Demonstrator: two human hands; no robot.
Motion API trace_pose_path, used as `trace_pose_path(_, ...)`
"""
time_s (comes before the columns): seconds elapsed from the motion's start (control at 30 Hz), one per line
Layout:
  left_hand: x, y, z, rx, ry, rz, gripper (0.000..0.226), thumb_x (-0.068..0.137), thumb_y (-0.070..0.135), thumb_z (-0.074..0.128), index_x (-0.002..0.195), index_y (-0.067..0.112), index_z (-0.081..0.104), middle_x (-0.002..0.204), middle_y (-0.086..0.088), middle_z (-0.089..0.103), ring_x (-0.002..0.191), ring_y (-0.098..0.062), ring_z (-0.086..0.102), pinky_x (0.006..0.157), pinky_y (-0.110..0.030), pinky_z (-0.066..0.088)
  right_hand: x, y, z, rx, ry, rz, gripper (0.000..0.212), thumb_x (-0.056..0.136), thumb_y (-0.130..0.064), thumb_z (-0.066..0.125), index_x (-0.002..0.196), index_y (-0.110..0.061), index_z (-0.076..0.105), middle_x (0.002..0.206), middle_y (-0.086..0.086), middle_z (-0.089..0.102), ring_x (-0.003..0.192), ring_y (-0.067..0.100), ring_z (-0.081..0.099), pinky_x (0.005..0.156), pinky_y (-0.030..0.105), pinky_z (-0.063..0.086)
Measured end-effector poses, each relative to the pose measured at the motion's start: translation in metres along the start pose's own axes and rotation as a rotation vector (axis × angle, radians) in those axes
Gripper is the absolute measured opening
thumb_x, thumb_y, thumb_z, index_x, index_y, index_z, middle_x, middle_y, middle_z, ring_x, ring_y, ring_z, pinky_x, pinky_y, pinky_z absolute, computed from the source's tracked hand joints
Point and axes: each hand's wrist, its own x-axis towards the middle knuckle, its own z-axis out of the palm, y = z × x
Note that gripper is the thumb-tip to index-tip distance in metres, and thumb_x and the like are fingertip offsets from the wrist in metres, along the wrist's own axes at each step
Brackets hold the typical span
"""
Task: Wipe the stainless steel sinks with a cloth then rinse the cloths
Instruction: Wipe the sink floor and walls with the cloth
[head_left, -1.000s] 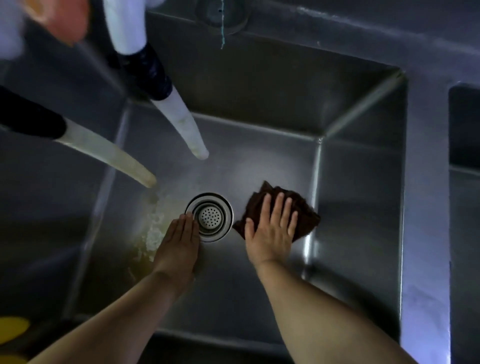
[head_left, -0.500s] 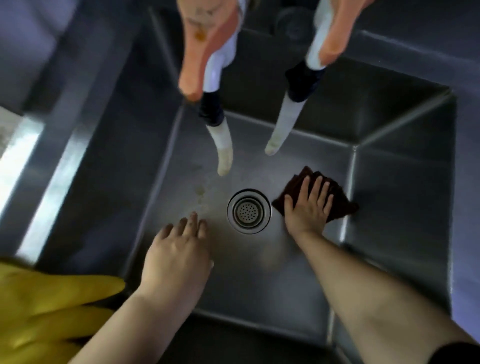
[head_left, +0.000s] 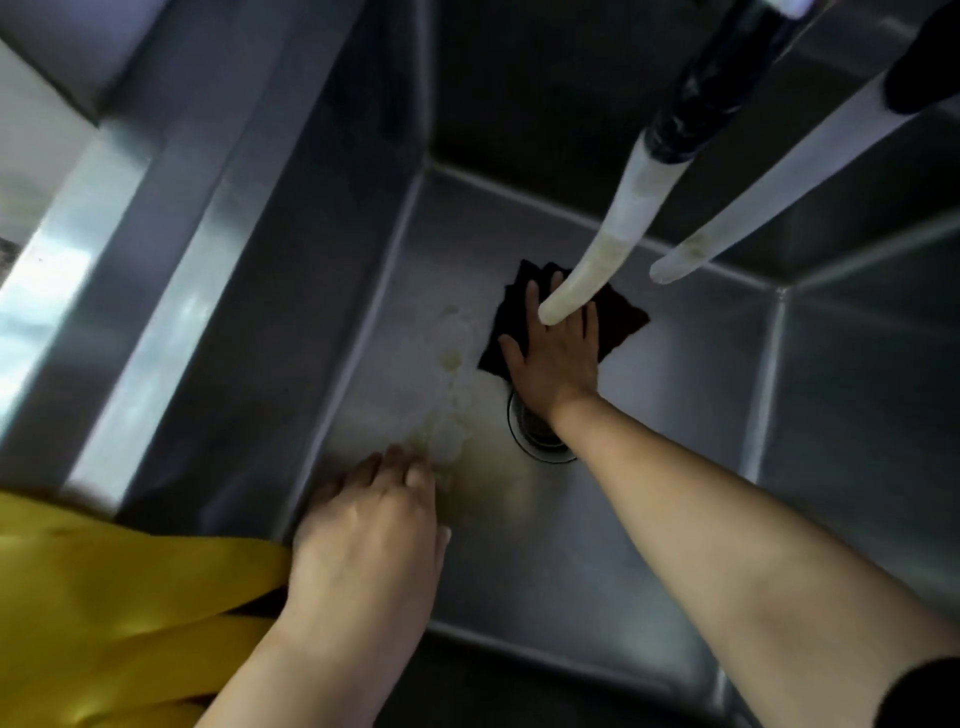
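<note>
Down in the middle of the frame, the right hand (head_left: 553, 358) lies flat, fingers straight and spread, pressing a dark brown folded cloth (head_left: 618, 319) against the floor of the deep stainless steel sink (head_left: 675, 395). Its wrist crosses the round metal drain strainer (head_left: 535, 436), which sits just below the cloth and is mostly hidden by the arm. A black sleeve cuff (head_left: 914, 691) shows at the lower right corner.

Toward the lower centre, the left hand (head_left: 369, 540) rests palm down on the sink floor near the left wall, fingers fairly straight and holding nothing; the fingertips are blurred, so their exact contact is hard to judge. Just past them, a patch of yellowish residue and foam (head_left: 452, 410) runs up toward the cloth.

From the upper right, two whitish translucent hoses hang over the basin: the nearer hose (head_left: 602, 249), with a black collar, ends in front of the right hand's fingers, and the second hose (head_left: 748, 208) ends to its right. A yellow rubber glove (head_left: 104, 613) lies at the lower left, touching the left wrist.
</note>
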Motion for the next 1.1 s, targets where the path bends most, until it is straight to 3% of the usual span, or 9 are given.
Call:
trace_pose_path(0.23, 0.009, -0.003, 0.01, -0.003, 0.066, -0.061, 0.053, 0.092, 0.046, 0.045, 0.14, 0.027, 0.033, 0.144, 0.004, 0.04, 0.127, -0.015, 0.043, 0.098, -0.029, 0.04, -0.005, -0.079, 0.009, -0.005, -0.032, -0.373, 0.074, 0.092, -0.056, 0.033, 0.152, -0.019, 0.009, 0.159, 0.012, 0.003, 0.146, 0.031, -0.005, 0.115, 0.045, -0.008)
trace_pose_path(0.4, 0.012, -0.006, 0.014, 0.009, 0.056, -0.096, 0.049, 0.091, 0.049, 0.045, 0.136, 0.03, 0.036, 0.136, 0.007, 0.045, 0.121, -0.012, 0.047, 0.097, -0.029, 0.04, 0.035, -0.088, 0.003, -0.035, -0.006, -0.441, 0.073, 0.092, -0.058, 0.034, 0.152, -0.023, 0.01, 0.16, 0.008, 0.004, 0.147, 0.027, -0.004, 0.117, 0.043, -0.005)
trace_pose_path(0.53, 0.013, -0.008, 0.014, 0.027, 0.046, -0.105, 0.05, 0.09, 0.049, 0.045, 0.136, 0.031, 0.036, 0.138, 0.007, 0.044, 0.124, -0.013, 0.045, 0.102, -0.03, 0.037, 0.051, -0.068, -0.001, 0.012, 0.009, -0.324, 0.071, 0.093, -0.055, 0.033, 0.152, -0.024, 0.01, 0.16, 0.006, 0.003, 0.147, 0.025, -0.004, 0.117, 0.042, -0.006)
trace_pose_path(0.7, 0.013, -0.004, 0.012, 0.075, 0.037, -0.106, 0.057, 0.089, 0.05, 0.045, 0.14, 0.029, 0.033, 0.146, 0.005, 0.037, 0.131, -0.015, 0.039, 0.105, -0.03, 0.033, 0.039, 0.0, -0.006, 0.08, 0.018, -0.11, 0.076, 0.088, -0.061, 0.019, 0.153, -0.021, 0.008, 0.16, 0.008, 0.003, 0.147, 0.026, -0.004, 0.119, 0.043, -0.004)
trace_pose_path(0.9, 0.011, 0.001, 0.007, 0.09, 0.023, -0.09, 0.062, 0.088, 0.052, 0.045, 0.142, 0.027, 0.03, 0.152, 0.004, 0.03, 0.135, -0.015, 0.034, 0.106, -0.03, 0.032, 0.006, 0.097, -0.006, 0.036, 0.043, 0.177, 0.071, 0.092, -0.051, 0.037, 0.152, -0.021, 0.013, 0.16, 0.009, 0.007, 0.147, 0.026, 0.0, 0.118, 0.04, -0.003)
trace_pose_path(1.1, 0.009, 0.005, 0.005, 0.069, 0.031, -0.04, 0.058, 0.091, 0.049, 0.042, 0.142, 0.026, 0.028, 0.154, 0.001, 0.024, 0.135, -0.018, 0.033, 0.106, -0.032, 0.033, -0.021, 0.161, -0.008, 0.026, 0.019, 0.465, 0.071, 0.095, -0.048, 0.033, 0.152, -0.016, 0.007, 0.159, 0.013, 0.004, 0.147, 0.027, 0.0, 0.118, 0.041, -0.001)
